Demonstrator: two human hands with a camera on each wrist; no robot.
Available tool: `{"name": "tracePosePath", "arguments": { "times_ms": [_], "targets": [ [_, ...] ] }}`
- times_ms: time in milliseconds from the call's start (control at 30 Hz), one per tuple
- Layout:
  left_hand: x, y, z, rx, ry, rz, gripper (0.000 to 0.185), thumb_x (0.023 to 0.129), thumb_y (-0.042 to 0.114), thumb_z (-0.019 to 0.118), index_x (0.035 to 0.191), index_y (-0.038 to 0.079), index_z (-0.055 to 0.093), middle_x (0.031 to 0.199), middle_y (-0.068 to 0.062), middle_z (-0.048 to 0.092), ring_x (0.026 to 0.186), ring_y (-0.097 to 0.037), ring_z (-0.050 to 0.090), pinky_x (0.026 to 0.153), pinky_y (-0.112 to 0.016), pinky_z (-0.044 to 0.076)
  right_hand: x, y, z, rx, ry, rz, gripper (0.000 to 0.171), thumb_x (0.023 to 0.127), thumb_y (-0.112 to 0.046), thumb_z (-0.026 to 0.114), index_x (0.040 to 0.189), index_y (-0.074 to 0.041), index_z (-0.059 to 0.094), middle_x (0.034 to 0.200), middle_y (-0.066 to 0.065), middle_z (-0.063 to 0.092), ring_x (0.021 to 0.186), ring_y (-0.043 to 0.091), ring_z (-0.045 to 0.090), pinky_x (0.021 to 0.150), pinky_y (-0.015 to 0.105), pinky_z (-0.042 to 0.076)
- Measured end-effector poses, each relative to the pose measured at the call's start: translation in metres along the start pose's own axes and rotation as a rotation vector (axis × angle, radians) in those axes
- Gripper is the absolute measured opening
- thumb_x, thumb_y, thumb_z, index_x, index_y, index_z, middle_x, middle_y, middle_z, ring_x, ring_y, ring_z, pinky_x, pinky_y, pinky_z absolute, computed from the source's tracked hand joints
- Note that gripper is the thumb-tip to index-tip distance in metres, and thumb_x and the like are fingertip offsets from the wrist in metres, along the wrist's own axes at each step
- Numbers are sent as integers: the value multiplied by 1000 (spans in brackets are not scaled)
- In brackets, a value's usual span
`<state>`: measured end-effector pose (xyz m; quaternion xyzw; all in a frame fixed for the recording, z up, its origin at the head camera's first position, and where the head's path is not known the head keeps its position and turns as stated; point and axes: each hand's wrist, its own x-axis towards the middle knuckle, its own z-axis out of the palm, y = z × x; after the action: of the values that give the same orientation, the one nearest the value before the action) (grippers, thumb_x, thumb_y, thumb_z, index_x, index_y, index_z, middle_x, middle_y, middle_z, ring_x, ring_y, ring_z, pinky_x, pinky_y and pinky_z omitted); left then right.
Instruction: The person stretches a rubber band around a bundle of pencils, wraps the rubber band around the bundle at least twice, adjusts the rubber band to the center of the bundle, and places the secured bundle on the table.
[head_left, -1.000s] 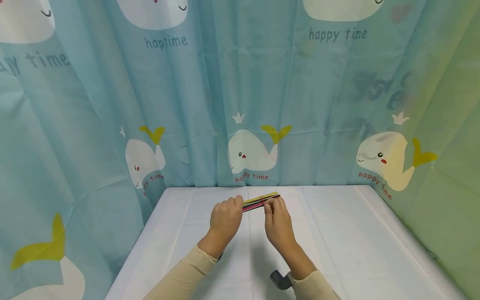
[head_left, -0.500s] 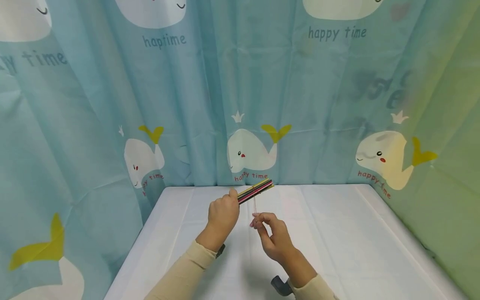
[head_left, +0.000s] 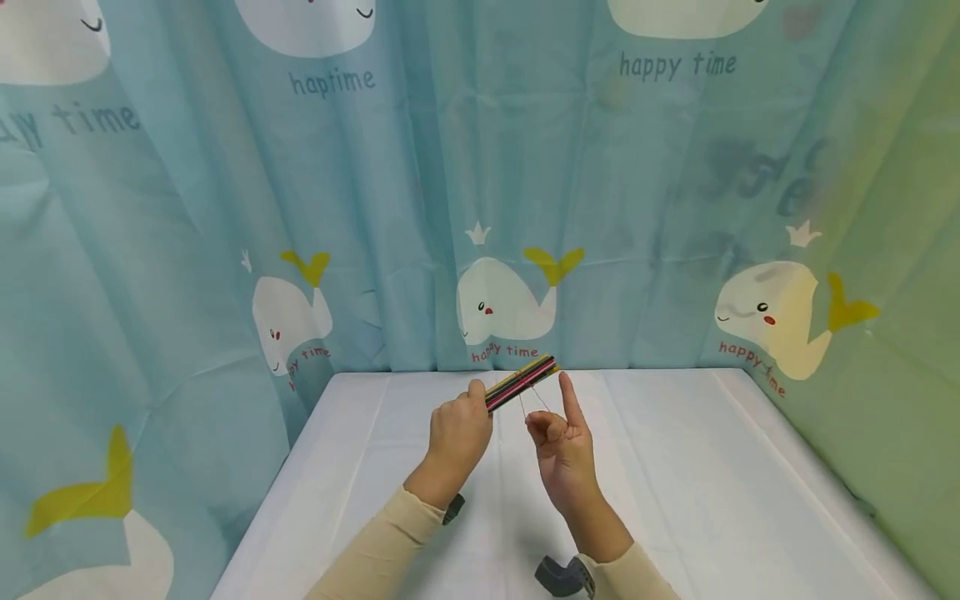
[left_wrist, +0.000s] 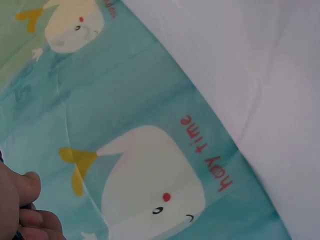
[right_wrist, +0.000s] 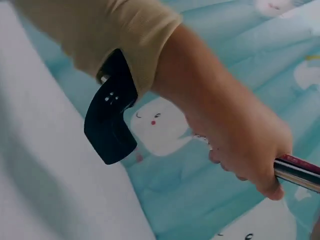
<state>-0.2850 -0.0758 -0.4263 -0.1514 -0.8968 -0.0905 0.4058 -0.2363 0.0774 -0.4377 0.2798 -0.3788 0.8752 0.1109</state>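
In the head view my left hand [head_left: 459, 429] grips one end of a bundle of slim pencils [head_left: 522, 382], yellow, black and pink, held tilted up to the right. Its far end sticks out free. A thin rubber band [head_left: 541, 400] runs from the bundle down to my right hand [head_left: 566, 454], its two strands spread apart. There the thumb and curled fingers pinch the band, while one finger points straight up beside the bundle's end. The right wrist view shows the left hand closed round the pencils [right_wrist: 300, 172]. Only part of a hand [left_wrist: 30, 210] shows in the left wrist view.
A white-covered table [head_left: 675, 483] lies below the hands. Behind it hangs a blue curtain [head_left: 405, 208] printed with whales. Dark wrist-worn devices stick out under both cuffs, the right one [head_left: 558, 575] more plainly.
The right hand first drew the band downward away from the bundle. It has since risen to the right, one finger now straight and the strands spread. The left hand keeps its grip.
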Motion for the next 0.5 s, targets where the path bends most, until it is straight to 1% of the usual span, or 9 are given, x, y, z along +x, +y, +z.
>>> {"name": "tracePosePath", "arguments": {
  "times_ms": [67,133,167,233,267,300,367,433,500],
  "targets": [
    [0,1,0,-25,-28,-30,35,73,9,79,78,8,44,56,-7,58,39,-23,55,35,-37,41,-1,-1,1,-182,-43,-110,74,94,-17,63,155,-14,21,100,-3,73,102,10,57,92,21,41],
    [0,1,-1,-43,-63,-52,37,73,12,81,78,8,44,57,-7,59,40,-25,56,35,-38,41,-2,-1,2,-428,-85,-273,75,92,-26,62,155,-15,22,108,-4,71,101,9,51,93,24,37],
    [-1,1,-1,-49,-79,-60,38,73,13,82,78,8,44,57,-8,60,41,-25,56,35,-37,41,-1,-2,2,-545,-91,-364,75,92,-27,62,155,-15,22,112,-3,70,98,9,49,91,25,36],
    [-1,2,-2,-61,-100,-64,39,72,14,83,78,8,44,57,-8,60,41,-25,57,35,-37,41,0,-2,2,-722,-70,-507,78,92,-28,62,155,-16,19,115,-2,68,102,9,53,84,26,36],
    [-1,2,-3,-65,-99,-63,40,72,14,83,78,8,44,57,-7,60,41,-25,56,35,-36,41,0,-1,1,-778,-46,-555,80,91,-28,62,155,-15,17,119,2,67,101,10,53,86,28,36],
    [-1,2,-3,-64,-87,-58,41,71,14,84,78,8,44,57,-7,59,40,-25,57,35,-36,41,0,-1,1,-813,-2,-562,82,91,-29,62,156,-15,13,122,5,65,101,10,55,84,27,37],
    [0,2,-3,-55,-37,-47,40,70,12,84,78,8,44,57,-7,59,41,-25,57,35,-37,42,0,-1,2,-767,99,-479,86,92,-28,61,156,-16,5,130,11,60,106,16,59,82,23,42],
    [0,2,-2,-46,35,-22,39,70,9,82,78,7,45,57,-7,58,42,-24,57,35,-36,42,-2,0,6,-625,209,-283,83,97,-28,55,157,-18,-1,140,12,51,110,21,59,84,24,48],
    [0,1,-1,-24,112,7,37,69,7,81,78,7,45,58,-6,57,42,-23,57,35,-35,42,-3,-1,13,-381,314,-43,78,100,-33,47,156,-19,-5,146,9,44,116,25,57,86,33,52]
  ]
}}
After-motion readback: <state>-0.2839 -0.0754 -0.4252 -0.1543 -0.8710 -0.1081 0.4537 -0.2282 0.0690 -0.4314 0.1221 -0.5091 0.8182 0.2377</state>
